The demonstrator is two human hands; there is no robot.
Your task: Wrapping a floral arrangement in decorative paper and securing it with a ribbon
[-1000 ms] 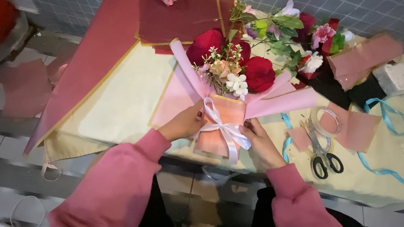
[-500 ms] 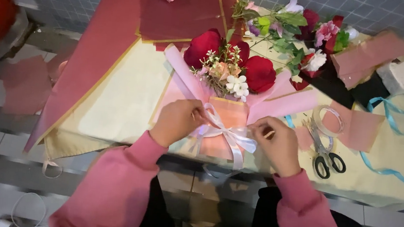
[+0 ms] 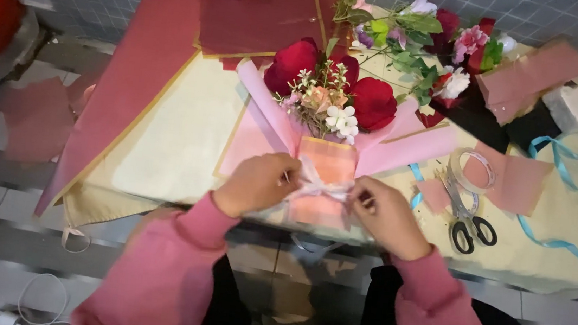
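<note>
Far left: dark red wrapping sheet [image 3: 135, 77] with a gold edge, draped over the left end of the table [image 3: 561, 273] and hanging toward the tiled floor. Beside it, a cream sheet [image 3: 171, 144] spread flat.

Left hand [image 3: 255, 184] at the near table edge, fingers pinched on the left end of a pale pink ribbon [image 3: 318, 186].

Centre: bouquet [image 3: 329, 117] lying on the table, blooms pointing far, stem end near. Three deep red roses, small white and peach flowers and green sprigs between them, fanned pink paper behind, a peach paper sleeve around the lower part. Ribbon tied across that sleeve, knot in the middle.

Right hand [image 3: 386, 214] just right of the knot, fingers closed on the ribbon's right end.

Further right: tape roll [image 3: 472, 169], black-handled scissors [image 3: 467, 218], pink paper scraps, blue ribbon [image 3: 557, 241] trailing along the table. Far right: loose flowers [image 3: 427, 48] and a small white box [image 3: 575, 107].
</note>
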